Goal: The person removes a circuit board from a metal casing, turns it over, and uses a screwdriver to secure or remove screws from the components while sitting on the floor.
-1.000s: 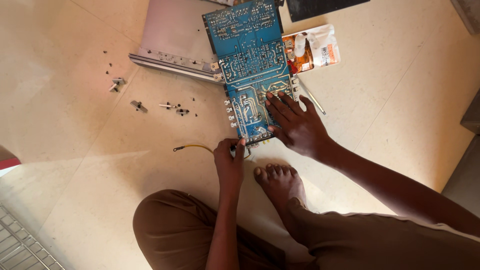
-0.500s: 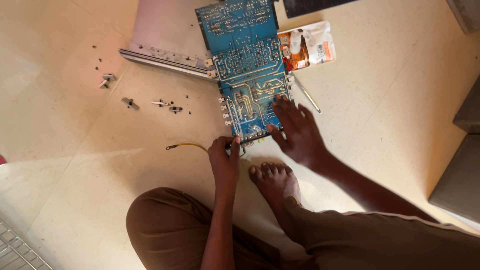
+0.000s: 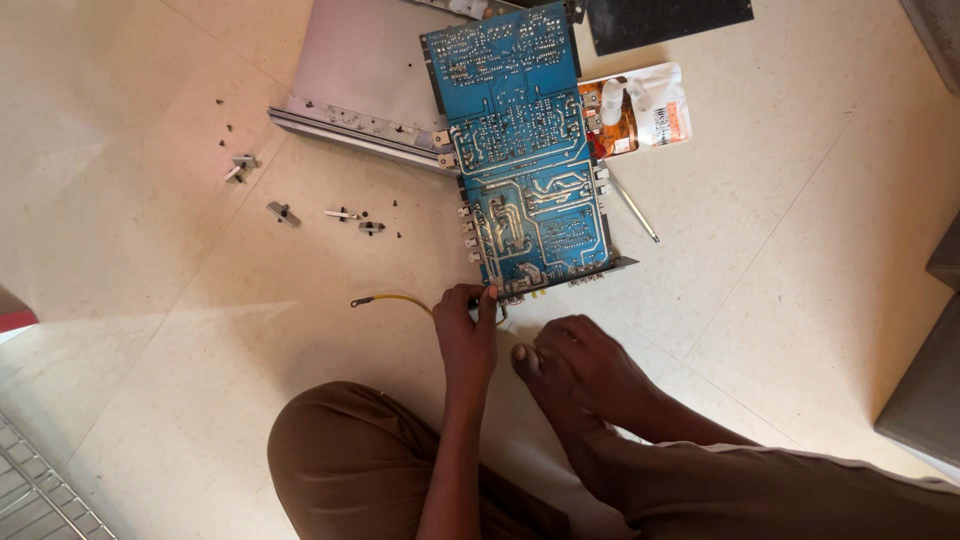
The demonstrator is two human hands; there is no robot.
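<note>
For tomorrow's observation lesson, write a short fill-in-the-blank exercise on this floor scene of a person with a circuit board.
1. The large circuit board on the floor is ___ in colour.
2. The left hand grips the board's near corner, beside a thin ___ wire.
3. The right hand rests on the person's bare ___.
4. Loose screws lie on the floor to the ___ of the board.

Missing words: blue; yellow; foot; left

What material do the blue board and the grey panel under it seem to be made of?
Blue circuit board: probably laminate under glossy blue coating, judging by the pale solder traces across it. Grey panel: likely sheet metal, matte, with a folded, perforated edge.
</note>
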